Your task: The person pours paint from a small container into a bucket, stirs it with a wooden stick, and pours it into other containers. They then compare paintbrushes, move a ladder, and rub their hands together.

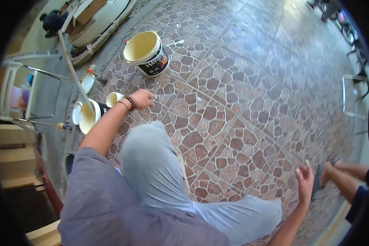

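My left hand (pixel 142 99), with dark bracelets (pixel 131 103) on its wrist, reaches out over the patterned floor tiles. Its fingers are bent and drawn together, and whatever may be between them is too small to make out. Beside that wrist stands a small cream-coloured cup (pixel 113 99). A larger paint bucket (pixel 87 119) with a long stick (pixel 73 69) in it is partly behind my forearm. Beyond the hand sits a big open paint bucket (pixel 153 63), cream inside and dark-labelled outside. My right hand (pixel 305 180) is raised at the lower right, thumb and fingers apart.
Paint-smeared lids (pixel 87 84) lie near the smaller bucket. A white chair (pixel 13 90) and wooden steps (pixel 14 153) are at left, with a pale boat-like tub (pixel 102 24) behind. Another person's legs (pixel 344 176) are close to my right hand. A metal-framed seat (pixel 344 96) stands farther right.
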`<action>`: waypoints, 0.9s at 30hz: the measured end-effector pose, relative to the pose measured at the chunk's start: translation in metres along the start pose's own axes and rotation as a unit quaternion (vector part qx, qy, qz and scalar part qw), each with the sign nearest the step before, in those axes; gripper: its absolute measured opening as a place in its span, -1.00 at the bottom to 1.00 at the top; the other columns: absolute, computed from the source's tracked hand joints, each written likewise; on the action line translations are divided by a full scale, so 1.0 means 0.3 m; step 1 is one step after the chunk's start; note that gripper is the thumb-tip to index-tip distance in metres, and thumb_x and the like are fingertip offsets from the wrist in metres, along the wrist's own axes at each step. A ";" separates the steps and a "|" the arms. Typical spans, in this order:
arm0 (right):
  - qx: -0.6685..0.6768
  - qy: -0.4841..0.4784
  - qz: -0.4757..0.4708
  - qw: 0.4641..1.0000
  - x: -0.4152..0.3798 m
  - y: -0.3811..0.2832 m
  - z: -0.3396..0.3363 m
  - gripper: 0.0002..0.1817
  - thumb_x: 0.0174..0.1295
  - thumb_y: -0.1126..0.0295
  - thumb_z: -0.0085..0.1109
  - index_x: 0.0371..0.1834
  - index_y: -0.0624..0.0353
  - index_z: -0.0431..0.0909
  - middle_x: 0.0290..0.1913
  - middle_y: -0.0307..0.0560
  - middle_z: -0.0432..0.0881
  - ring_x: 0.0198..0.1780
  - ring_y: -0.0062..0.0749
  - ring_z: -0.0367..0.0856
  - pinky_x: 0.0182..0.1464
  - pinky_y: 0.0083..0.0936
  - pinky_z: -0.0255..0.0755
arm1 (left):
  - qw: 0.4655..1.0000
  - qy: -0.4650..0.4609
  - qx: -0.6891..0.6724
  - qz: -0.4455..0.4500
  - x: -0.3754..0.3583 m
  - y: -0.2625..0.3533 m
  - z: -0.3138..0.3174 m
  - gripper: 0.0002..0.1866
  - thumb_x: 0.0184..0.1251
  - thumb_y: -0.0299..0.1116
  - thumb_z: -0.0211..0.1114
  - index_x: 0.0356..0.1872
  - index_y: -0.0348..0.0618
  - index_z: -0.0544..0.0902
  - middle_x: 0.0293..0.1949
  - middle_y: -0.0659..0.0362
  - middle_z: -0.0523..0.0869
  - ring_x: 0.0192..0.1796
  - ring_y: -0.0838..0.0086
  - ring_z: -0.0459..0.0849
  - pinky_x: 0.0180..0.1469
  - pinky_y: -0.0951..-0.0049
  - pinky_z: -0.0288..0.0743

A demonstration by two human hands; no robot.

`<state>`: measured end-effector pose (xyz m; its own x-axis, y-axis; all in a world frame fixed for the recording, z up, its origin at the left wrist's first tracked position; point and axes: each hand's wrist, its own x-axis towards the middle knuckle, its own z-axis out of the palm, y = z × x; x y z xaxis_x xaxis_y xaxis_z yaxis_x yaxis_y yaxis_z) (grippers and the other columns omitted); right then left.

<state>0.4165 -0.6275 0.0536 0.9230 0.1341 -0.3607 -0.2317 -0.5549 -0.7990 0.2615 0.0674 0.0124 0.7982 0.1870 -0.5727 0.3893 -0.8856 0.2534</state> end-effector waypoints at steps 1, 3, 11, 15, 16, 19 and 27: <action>-0.061 0.003 -0.054 0.997 0.083 -0.188 0.040 -0.39 0.22 0.44 0.27 0.35 0.23 0.30 -0.08 -0.12 0.59 -0.14 -0.52 0.57 -0.12 -0.58 0.48 | 0.999 -0.012 -0.048 -0.001 0.046 -0.016 0.033 -0.62 0.07 -0.11 0.39 -0.51 -0.30 0.59 -0.56 -0.07 0.63 -0.49 0.24 0.62 -0.37 0.28 0.51; -0.093 -0.023 -0.102 0.990 0.245 -0.488 0.152 -0.40 0.22 0.44 0.27 0.34 0.21 0.33 -0.08 -0.09 0.60 -0.12 -0.50 0.57 -0.09 -0.56 0.49 | 0.989 -0.003 -0.148 0.030 0.098 -0.055 0.117 -0.54 0.13 -0.01 0.37 -0.55 -0.30 0.58 -0.59 0.00 0.61 -0.53 0.32 0.59 -0.39 0.30 0.49; -0.447 -0.261 -0.200 0.832 0.504 -1.308 1.004 -0.36 0.11 0.28 0.37 0.29 0.13 0.42 0.00 0.12 0.64 -0.02 -0.19 0.64 0.03 -0.33 0.51 | 0.731 0.070 -0.679 0.001 -0.163 -0.219 0.082 -0.83 0.31 -0.29 0.33 -0.36 -0.14 0.58 -0.49 0.32 0.64 -0.46 0.68 0.57 -0.44 0.62 0.45; -0.526 -0.353 -0.343 0.694 0.617 -1.417 1.245 -0.33 0.07 0.16 0.39 0.26 0.16 0.44 0.01 0.18 0.63 0.02 -0.02 0.63 0.06 -0.21 0.49 | 0.735 0.154 -0.660 -0.018 -0.225 -0.321 -0.039 -0.87 0.37 -0.36 0.26 -0.21 -0.17 0.54 -0.37 0.31 0.63 -0.35 0.70 0.57 -0.32 0.65 0.45; -0.539 -0.357 -0.329 0.688 0.629 -1.448 1.300 -0.33 0.08 0.16 0.38 0.27 0.15 0.43 0.00 0.18 0.64 0.01 -0.01 0.63 0.06 -0.23 0.50 | 0.733 0.168 -0.658 -0.022 -0.250 -0.319 -0.086 -0.86 0.36 -0.38 0.27 -0.18 -0.18 0.55 -0.38 0.33 0.61 -0.36 0.71 0.55 -0.33 0.67 0.42; -0.525 -0.381 -0.317 0.692 0.702 -1.476 1.445 -0.37 0.12 0.19 0.35 0.27 0.14 0.43 -0.02 0.18 0.65 -0.01 -0.05 0.64 0.06 -0.25 0.51 | 0.774 0.237 -0.587 -0.021 -0.338 -0.327 -0.182 -0.82 0.30 -0.43 0.29 -0.11 -0.19 0.57 -0.40 0.39 0.55 -0.37 0.76 0.46 -0.33 0.70 0.35; -0.395 -0.375 -0.277 0.792 1.062 -1.248 1.815 -0.43 0.16 0.16 0.31 0.18 0.26 0.47 -0.10 0.13 0.70 -0.11 -0.12 0.70 -0.06 -0.30 0.55 | 0.793 0.109 -0.544 -0.249 -0.504 -0.161 -0.231 -0.73 0.15 -0.32 0.42 -0.18 -0.19 0.61 -0.41 0.22 0.65 -0.42 0.64 0.57 -0.38 0.57 0.43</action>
<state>0.6298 0.0700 -0.0242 0.3057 0.8223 -0.4800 0.6825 -0.5408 -0.4916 0.1537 0.1115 0.1409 0.4343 0.5733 -0.6948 0.7533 0.1918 0.6291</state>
